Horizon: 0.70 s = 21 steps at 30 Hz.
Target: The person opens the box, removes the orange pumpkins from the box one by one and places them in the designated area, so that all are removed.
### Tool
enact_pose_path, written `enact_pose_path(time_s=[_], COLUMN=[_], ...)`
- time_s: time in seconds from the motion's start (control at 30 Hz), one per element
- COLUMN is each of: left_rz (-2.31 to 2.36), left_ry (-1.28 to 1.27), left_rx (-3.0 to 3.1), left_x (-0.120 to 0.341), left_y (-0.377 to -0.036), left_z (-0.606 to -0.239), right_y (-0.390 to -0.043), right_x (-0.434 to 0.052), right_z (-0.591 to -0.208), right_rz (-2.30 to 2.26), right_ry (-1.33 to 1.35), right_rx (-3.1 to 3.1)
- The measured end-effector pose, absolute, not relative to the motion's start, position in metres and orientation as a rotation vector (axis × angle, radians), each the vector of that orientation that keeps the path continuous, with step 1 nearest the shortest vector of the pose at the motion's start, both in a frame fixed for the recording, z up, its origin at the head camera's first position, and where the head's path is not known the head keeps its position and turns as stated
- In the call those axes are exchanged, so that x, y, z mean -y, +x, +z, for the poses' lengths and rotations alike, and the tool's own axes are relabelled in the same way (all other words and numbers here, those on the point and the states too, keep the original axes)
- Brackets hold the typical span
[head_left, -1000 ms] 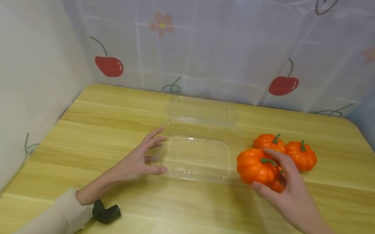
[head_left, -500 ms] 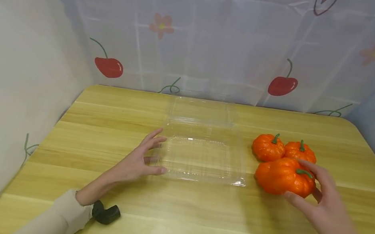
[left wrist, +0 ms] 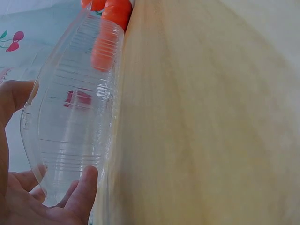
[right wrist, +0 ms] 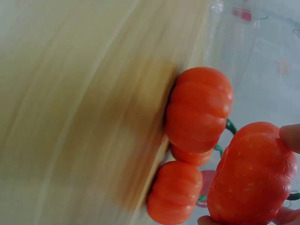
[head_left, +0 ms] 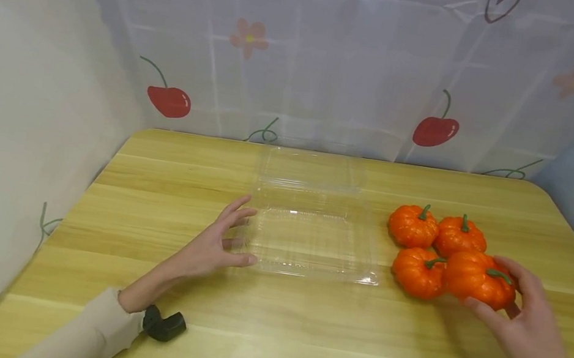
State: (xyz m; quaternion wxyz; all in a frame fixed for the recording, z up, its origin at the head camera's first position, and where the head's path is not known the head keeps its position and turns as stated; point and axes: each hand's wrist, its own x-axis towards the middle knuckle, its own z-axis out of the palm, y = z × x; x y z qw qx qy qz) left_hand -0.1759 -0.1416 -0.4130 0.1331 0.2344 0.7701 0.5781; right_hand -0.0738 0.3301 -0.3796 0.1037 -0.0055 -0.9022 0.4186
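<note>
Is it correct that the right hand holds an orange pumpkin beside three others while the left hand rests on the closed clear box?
Not quite: the clear plastic box is open, its lid lying flat behind, as the head view shows. The right hand holds one pumpkin; the left hand touches the box.

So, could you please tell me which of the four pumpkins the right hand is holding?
The right hand grips the front-right pumpkin, the one nearest the table's right edge; the other three pumpkins sit untouched.

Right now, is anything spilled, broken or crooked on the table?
Nothing stands out. The clear plastic clamshell box lies open and flat on the wooden table, steadied by the left hand; the right hand grips one of four intact orange pumpkins.
</note>
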Motion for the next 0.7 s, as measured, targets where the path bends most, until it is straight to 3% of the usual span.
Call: enact_pose_path(time_s=[0.7], left_rz=[1.685], left_ry=[0.695], left_rx=[-2.227], left_x=[0.141], left_y=[-0.177], left_z=[-0.414], right_y=[-0.082], right_x=[-0.352], right_z=[-0.398], right_rz=[1.154], right_ry=[-0.088], right_rx=[2.794])
